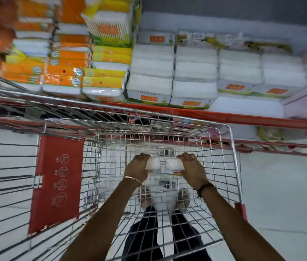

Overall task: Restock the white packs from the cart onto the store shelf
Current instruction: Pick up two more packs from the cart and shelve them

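Gripping white packs [174, 164] inside wire cart [231, 147], both hands [137, 167].

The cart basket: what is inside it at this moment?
Inside the cart, the left hand and right hand each grip a white pack. Under them only mesh, floor and feet show; the hands may cover more packs.

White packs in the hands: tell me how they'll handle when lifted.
Probably light: each hand, left and right, holds one white pack alone. Likely soft and squashy, like the padded stacks on the shelf. The glossy wrap may be slippery.
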Action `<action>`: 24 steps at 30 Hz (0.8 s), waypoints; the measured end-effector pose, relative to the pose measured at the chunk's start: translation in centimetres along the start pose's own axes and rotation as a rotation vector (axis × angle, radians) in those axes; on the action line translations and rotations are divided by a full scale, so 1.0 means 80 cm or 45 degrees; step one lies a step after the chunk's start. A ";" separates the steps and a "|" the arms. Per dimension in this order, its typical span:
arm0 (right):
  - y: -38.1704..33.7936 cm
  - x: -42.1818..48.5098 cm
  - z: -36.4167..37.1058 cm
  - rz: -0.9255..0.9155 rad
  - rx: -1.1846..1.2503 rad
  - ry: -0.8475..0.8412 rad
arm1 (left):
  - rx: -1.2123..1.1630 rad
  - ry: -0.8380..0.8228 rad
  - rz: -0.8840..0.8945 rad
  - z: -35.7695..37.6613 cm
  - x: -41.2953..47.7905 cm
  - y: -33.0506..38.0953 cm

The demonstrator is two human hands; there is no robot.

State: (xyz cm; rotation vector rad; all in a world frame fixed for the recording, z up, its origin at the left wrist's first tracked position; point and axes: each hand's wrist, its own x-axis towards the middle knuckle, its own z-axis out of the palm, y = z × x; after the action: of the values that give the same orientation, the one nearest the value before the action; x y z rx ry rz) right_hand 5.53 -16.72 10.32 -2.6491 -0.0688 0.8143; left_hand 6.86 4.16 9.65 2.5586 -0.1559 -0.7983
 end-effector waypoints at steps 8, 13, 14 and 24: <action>-0.014 -0.070 -0.119 0.004 0.079 0.185 | 0.137 0.149 0.037 -0.089 -0.047 0.098; -0.005 -0.112 -0.199 -0.058 0.118 0.380 | 0.185 0.263 0.191 -0.133 -0.064 0.162; -0.002 -0.118 -0.213 -0.046 0.111 0.407 | 0.205 0.288 0.223 -0.140 -0.065 0.175; 0.068 -0.140 -0.336 0.015 -0.020 0.620 | 0.296 0.497 0.430 -0.182 -0.053 0.303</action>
State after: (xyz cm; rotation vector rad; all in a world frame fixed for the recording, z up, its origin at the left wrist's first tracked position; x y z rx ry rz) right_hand 10.70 -32.41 34.94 -2.7846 0.0675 0.1552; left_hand 12.18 -10.77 33.38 2.7379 -0.5645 -0.1561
